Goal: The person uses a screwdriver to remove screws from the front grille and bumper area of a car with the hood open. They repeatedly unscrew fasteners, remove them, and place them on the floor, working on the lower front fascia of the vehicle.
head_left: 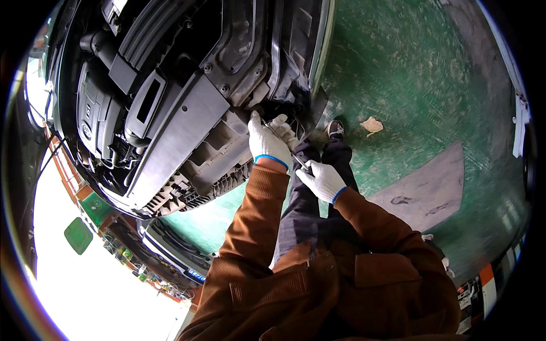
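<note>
1. Underbody panel [187, 113] of the raised car, black plastic, fills the upper left above the green floor [409, 74]; support its lower edge while working the fastener.
2. Left hand [267, 145], white-gloved, presses against the panel's lower right corner, fingers closed there.
3. Right hand [323, 181] grips a slim tool [284, 146]; keep it straight.
4. Tool tip and fastener are hidden.

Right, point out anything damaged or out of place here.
A crumpled rag lies loose on the green floor, beside the shoe. The floor's paint is worn and scuffed. The car's front sits stripped, inner black plastic exposed.
</note>
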Available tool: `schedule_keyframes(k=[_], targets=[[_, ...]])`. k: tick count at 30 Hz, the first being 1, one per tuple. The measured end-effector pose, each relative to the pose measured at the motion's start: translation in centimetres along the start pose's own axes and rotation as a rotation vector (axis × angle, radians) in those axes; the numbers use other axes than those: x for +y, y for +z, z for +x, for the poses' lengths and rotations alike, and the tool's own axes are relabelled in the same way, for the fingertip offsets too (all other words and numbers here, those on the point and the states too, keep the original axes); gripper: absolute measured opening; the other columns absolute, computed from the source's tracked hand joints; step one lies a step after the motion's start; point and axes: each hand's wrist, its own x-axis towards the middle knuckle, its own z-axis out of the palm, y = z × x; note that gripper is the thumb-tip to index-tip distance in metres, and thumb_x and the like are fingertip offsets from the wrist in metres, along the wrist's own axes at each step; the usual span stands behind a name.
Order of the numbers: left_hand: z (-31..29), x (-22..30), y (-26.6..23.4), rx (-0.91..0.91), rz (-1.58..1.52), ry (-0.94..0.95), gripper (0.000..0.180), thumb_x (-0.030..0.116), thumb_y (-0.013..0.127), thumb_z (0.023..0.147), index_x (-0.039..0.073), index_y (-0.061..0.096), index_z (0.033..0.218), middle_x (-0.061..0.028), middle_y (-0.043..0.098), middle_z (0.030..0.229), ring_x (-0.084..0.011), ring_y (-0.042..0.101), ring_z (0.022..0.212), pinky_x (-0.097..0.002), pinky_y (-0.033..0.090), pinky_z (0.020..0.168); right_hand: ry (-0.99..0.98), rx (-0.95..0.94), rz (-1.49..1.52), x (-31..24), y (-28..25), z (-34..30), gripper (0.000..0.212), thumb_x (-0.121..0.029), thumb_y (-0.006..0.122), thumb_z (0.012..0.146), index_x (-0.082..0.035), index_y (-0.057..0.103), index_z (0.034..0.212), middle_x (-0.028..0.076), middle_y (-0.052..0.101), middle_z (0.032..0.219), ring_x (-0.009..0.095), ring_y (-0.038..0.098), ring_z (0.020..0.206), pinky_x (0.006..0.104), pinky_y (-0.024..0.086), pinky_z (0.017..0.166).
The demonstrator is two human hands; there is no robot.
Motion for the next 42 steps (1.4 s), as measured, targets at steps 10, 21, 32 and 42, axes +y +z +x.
schedule_keyframes(k=[10,21,32,42], targets=[[0.0,-0.9,1.0,0.278,0.077,0.085,0.069,0.073,0.045,0.101,0.009,0.063,0.086,0.0058,0.038,0.061,-0.0138,0.035,0.056,-0.0299,0.027,0.055,0.029,-0.063,0.118,-0.3,0.7,-0.5,0.028,-0.028,0.074,0.098,-0.003,0.066,0.089,0.019,0.067,0.072,0.041,0.068,0.069,0.0473,0.05,0.057],[-0.2,-1.0,0.5,0.204,0.039,0.084,0.069,0.072,0.051,0.101,0.007,0.069,0.088,0.0047,0.051,0.063,-0.0135,0.048,0.059,-0.0289,0.038,0.057,0.065,-0.086,0.076,-0.4,-1.0,0.1,0.038,-0.035,0.072,0.099,0.001,0.067,0.086,0.023,0.066,0.072,0.043,0.066,0.07,0.0506,0.05,0.063],[-0.4,-0.7,0.8,0.28,0.135,0.07,0.071,0.074,0.042,0.101,0.011,0.063,0.077,0.0031,0.04,0.057,-0.0172,0.035,0.054,-0.0333,0.028,0.055,0.228,-0.196,0.134,-3.1,-2.2,-0.4,0.045,-0.042,0.066,0.101,0.001,0.065,0.089,0.024,0.069,0.076,0.045,0.068,0.077,0.0526,0.052,0.07],[0.2,-0.8,-0.1,0.286,0.125,0.093,0.073,0.075,0.043,0.101,0.011,0.064,0.075,0.0013,0.041,0.055,-0.0178,0.036,0.053,-0.0339,0.029,0.056,0.282,-0.226,0.121,-3.9,-2.3,-0.2,0.048,-0.044,0.065,0.101,0.002,0.065,0.087,0.024,0.069,0.077,0.044,0.069,0.078,0.0518,0.052,0.071]])
